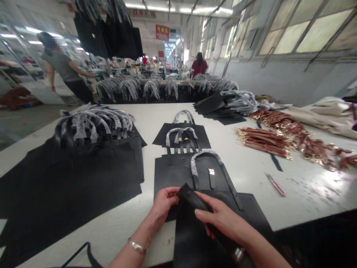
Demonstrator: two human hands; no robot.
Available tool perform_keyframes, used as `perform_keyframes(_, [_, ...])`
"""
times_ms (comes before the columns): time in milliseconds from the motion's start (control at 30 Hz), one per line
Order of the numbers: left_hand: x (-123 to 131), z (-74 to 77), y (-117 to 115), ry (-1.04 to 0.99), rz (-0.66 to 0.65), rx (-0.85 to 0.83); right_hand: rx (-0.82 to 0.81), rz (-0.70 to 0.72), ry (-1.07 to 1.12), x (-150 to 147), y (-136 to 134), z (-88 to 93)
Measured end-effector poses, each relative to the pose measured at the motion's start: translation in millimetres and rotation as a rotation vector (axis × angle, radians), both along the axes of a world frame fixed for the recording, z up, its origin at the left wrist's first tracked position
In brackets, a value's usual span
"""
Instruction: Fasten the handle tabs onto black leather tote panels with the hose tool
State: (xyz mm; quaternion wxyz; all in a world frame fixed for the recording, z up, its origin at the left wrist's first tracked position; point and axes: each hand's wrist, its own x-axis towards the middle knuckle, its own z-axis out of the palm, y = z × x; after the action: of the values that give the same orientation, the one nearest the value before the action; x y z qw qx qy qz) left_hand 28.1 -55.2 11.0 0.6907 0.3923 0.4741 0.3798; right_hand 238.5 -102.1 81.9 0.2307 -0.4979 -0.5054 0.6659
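Note:
My left hand [166,201] pinches the upper corner of a black bag panel [189,234] close to the table's front. Farther along the same panel, my right hand [220,216] grips its folded-over edge, thumb on top. A small shiny metal piece [238,254] shows below the right wrist; I cannot tell what it belongs to. Partly under the held panel lies a black panel with a plastic-wrapped handle [206,154] and a gold clasp [212,172]. Beyond it, two more black panels with wrapped handles [181,134] overlap in a row.
A large stack of black panels [83,163] covers the table's left. Another stack [220,106] sits at the back right, near brown straps with gold hooks [264,141]. Pink-handled snippers [276,185] lie at right. Black bags [108,35] hang overhead; two people [65,67] stand beyond.

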Motion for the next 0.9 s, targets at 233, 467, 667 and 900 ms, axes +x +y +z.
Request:
perform_keyframes(233, [1.8, -0.5, 0.0, -0.026, 0.085, -0.061, 0.034, -0.131, -0.049, 7.9, 5.1, 6.6])
perform_keyframes(467, [4.7, 5.0, -2.7, -0.054, 0.021, -0.061, 0.030, -0.136, -0.046, 4.8, 2.0, 4.3])
perform_keyframes(667, [9.8, -1.9, -6.0, 0.191, -0.180, 0.081, 0.030, -0.085, -0.041, 10.2, -1.0, -2.2])
perform_keyframes(900, [3.8, -11.9, 29.8, 0.465, 0.120, 0.269, 0.160, -0.404, -0.116, 44.0, -14.7, 4.2])
